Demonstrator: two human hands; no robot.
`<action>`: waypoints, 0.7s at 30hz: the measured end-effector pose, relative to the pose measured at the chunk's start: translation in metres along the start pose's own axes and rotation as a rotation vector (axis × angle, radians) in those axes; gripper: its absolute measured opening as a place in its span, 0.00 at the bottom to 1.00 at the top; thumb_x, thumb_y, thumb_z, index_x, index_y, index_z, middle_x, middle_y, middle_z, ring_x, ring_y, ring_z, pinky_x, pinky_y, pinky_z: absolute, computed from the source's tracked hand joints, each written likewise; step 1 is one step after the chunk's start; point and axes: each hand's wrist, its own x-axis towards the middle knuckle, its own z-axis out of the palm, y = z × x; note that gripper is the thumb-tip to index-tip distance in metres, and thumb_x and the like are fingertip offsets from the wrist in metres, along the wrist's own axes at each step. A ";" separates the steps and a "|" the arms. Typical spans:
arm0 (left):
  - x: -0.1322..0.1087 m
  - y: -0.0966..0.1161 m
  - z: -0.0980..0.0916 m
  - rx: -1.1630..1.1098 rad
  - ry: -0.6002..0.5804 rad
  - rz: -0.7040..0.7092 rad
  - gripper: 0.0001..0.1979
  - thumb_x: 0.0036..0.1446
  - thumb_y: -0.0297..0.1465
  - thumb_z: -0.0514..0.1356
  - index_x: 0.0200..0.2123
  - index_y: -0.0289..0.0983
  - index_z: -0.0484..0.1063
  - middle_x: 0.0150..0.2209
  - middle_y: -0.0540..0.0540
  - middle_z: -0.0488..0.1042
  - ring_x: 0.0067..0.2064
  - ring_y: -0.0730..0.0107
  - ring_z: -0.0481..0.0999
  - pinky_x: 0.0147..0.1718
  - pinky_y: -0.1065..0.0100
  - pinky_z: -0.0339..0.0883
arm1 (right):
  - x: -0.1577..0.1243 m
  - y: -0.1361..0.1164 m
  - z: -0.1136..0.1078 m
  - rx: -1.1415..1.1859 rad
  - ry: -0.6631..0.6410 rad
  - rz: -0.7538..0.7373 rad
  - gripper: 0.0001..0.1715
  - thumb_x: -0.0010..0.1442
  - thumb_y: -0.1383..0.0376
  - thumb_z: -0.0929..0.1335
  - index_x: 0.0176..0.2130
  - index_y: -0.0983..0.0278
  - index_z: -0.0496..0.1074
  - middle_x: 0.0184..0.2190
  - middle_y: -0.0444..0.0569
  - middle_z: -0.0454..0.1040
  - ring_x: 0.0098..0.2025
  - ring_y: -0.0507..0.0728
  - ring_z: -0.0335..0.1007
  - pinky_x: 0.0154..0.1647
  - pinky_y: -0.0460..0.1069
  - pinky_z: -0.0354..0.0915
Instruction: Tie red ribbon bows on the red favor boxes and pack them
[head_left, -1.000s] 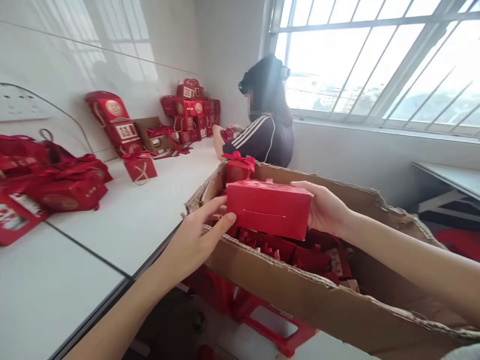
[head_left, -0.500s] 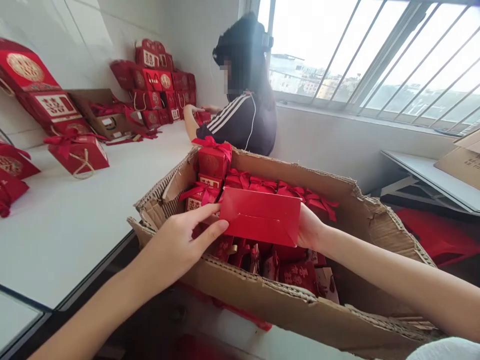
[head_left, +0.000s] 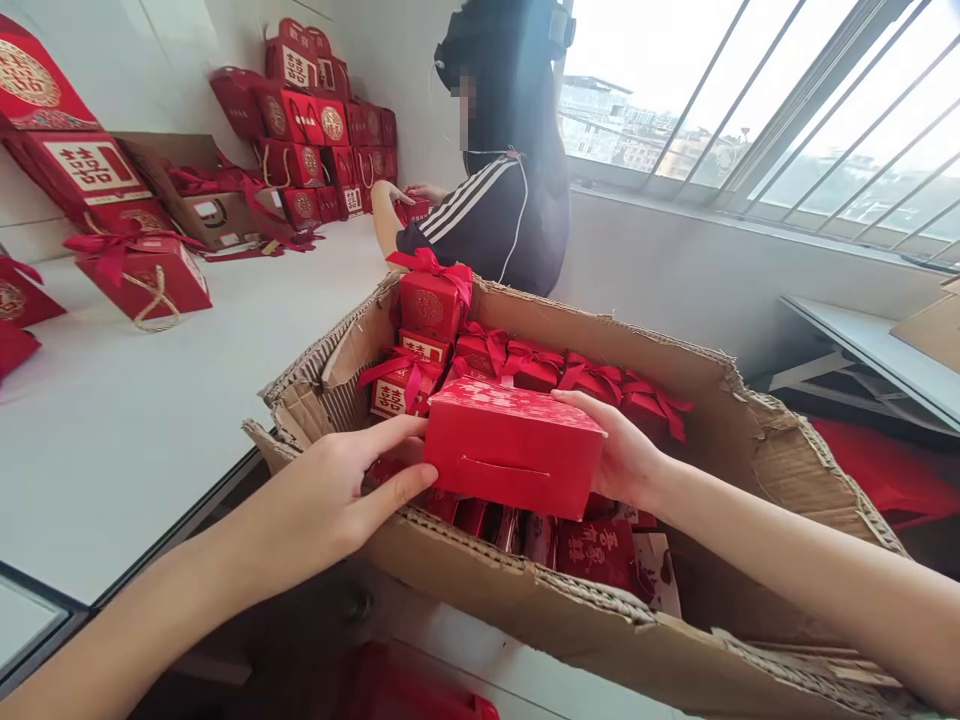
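Red box (head_left: pixel 514 460): held above the opening of the cardboard carton (head_left: pixel 555 622), close to its near wall. From my remote station I see a plain face with one slit turned to the head camera and a patterned face on top.

Left hand (head_left: pixel 341 490): clamped on the box's left end, thumb at the edge of the slit face. Right hand (head_left: pixel 622 450): clamped on the right end. I cannot see the contact behind the box.

Change: half a second ago the patterned face did not show; the box has since been tilted to expose it. Both hands keep their grip at the ends. I judge this as turning the box in the hands, with release not yet begun.

Surroundings, referenced to the carton:
- Inside, toward the far wall: ribbon-tied boxes (head_left: pixel 532 372).
- Inside, along the near wall: red packets (head_left: pixel 596 550).
- Left: desk (head_left: pixel 300 300) with rope-handled box (head_left: pixel 142 268); farther back, brown box (head_left: pixel 184 215) and stacked red boxes (head_left: pixel 304 115).
- Beyond the far wall: co-worker (head_left: pixel 487 225).

Obstructions: the held box hides part of the contents; the carton's ragged left end stands between it and the desk.
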 end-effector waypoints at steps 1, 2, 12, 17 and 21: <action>0.001 0.001 0.000 -0.009 -0.008 0.009 0.22 0.53 0.40 0.58 0.52 0.45 0.69 0.41 0.47 0.78 0.35 0.60 0.77 0.21 0.73 0.67 | 0.001 0.001 -0.002 -0.001 0.002 0.003 0.12 0.62 0.62 0.60 0.35 0.65 0.69 0.22 0.45 0.76 0.23 0.52 0.74 0.25 0.44 0.70; 0.001 0.003 0.001 -0.014 -0.011 0.018 0.21 0.54 0.40 0.57 0.52 0.46 0.69 0.41 0.48 0.78 0.35 0.61 0.77 0.21 0.73 0.66 | 0.002 0.002 -0.003 -0.001 0.000 0.005 0.12 0.62 0.62 0.60 0.35 0.65 0.69 0.23 0.45 0.77 0.25 0.52 0.74 0.26 0.45 0.70; -0.010 -0.003 -0.013 0.215 0.182 0.145 0.16 0.53 0.44 0.56 0.43 0.48 0.73 0.41 0.49 0.77 0.43 0.58 0.74 0.44 0.64 0.66 | -0.003 -0.006 0.004 -0.302 -0.055 -0.202 0.14 0.59 0.61 0.62 0.45 0.62 0.65 0.34 0.48 0.77 0.30 0.55 0.75 0.30 0.48 0.70; -0.021 -0.042 -0.032 0.301 0.349 0.018 0.13 0.57 0.42 0.52 0.39 0.45 0.73 0.41 0.48 0.74 0.48 0.57 0.69 0.52 0.57 0.57 | 0.030 -0.020 -0.009 -0.847 0.051 -0.427 0.17 0.53 0.57 0.68 0.41 0.60 0.65 0.32 0.41 0.75 0.30 0.53 0.72 0.28 0.45 0.67; -0.021 -0.056 -0.019 0.284 0.347 0.043 0.17 0.61 0.36 0.45 0.38 0.42 0.74 0.43 0.44 0.70 0.50 0.57 0.63 0.53 0.54 0.55 | 0.077 -0.015 0.005 -1.296 -0.236 -0.224 0.14 0.52 0.56 0.68 0.32 0.64 0.74 0.29 0.43 0.75 0.35 0.56 0.71 0.37 0.47 0.66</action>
